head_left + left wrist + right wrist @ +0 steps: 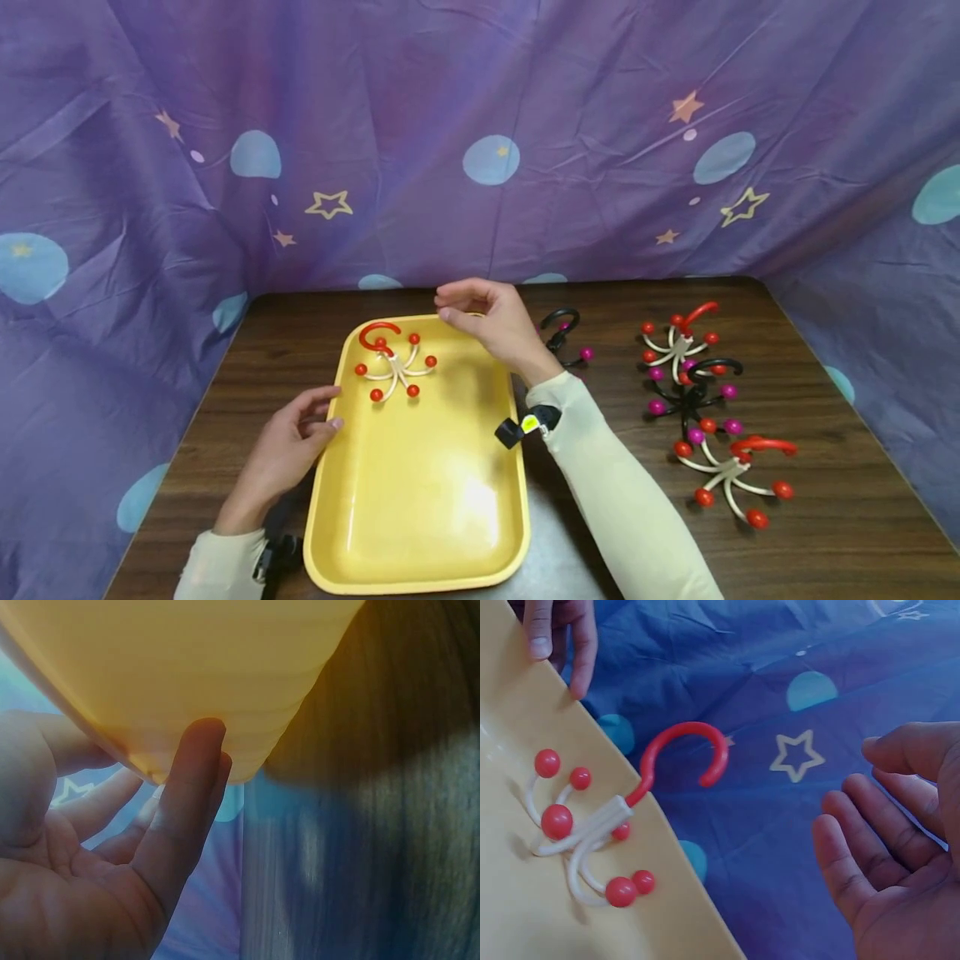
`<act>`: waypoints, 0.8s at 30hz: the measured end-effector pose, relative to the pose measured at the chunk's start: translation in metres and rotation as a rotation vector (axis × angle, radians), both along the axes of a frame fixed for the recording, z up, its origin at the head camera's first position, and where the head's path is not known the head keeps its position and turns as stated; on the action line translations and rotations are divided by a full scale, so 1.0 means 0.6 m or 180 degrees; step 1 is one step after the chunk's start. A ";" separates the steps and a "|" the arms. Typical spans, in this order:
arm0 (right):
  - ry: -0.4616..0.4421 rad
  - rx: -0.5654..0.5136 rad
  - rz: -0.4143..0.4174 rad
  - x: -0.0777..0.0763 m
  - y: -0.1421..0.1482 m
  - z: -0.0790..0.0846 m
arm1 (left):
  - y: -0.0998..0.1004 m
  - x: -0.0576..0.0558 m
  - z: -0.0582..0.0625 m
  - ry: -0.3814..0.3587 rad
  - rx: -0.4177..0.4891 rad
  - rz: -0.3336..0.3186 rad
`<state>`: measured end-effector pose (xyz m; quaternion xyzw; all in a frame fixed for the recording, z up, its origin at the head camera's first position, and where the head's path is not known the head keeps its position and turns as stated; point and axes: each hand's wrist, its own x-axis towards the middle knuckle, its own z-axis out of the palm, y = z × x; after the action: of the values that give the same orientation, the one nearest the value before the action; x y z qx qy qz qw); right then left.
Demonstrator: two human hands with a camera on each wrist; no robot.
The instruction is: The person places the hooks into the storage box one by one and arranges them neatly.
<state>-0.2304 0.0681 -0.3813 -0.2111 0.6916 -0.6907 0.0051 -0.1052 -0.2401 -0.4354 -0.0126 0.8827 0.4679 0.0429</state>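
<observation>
In the head view, a yellow tray (412, 479) lies lengthwise before me. Inside its far left end rests a red-hooked, white-legged piece with red ball tips (395, 364); its hook leans over the rim. My left hand (288, 442) is at the tray's left rim, its relaxed fingers touching the edge. In the left wrist view, a finger (199, 750) lies against the tray's outer wall (225, 667). Above the tray's far right corner hovers my right hand (495, 327), holding nothing; the right wrist view shows its fingers (870, 832) loosely bent, apart from the piece.
Right of the tray, a black-hooked piece with magenta balls (558, 342) is partly hidden by my right arm. Farther right stand another black piece (692, 402) and two red-and-white ones (681, 346), (731, 471), close together. A purple curtain (420, 100) hangs behind the wooden table (825, 467).
</observation>
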 end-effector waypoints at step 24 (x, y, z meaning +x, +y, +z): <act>0.0393 -0.0005 -0.0638 0.043 0.146 0.038 | -0.002 0.000 -0.001 -0.0057 0.0049 -0.0055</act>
<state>-0.2045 0.1559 -0.3583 -0.1830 0.7077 -0.6740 -0.1068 -0.1052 -0.2410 -0.4360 -0.0088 0.8787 0.4741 0.0550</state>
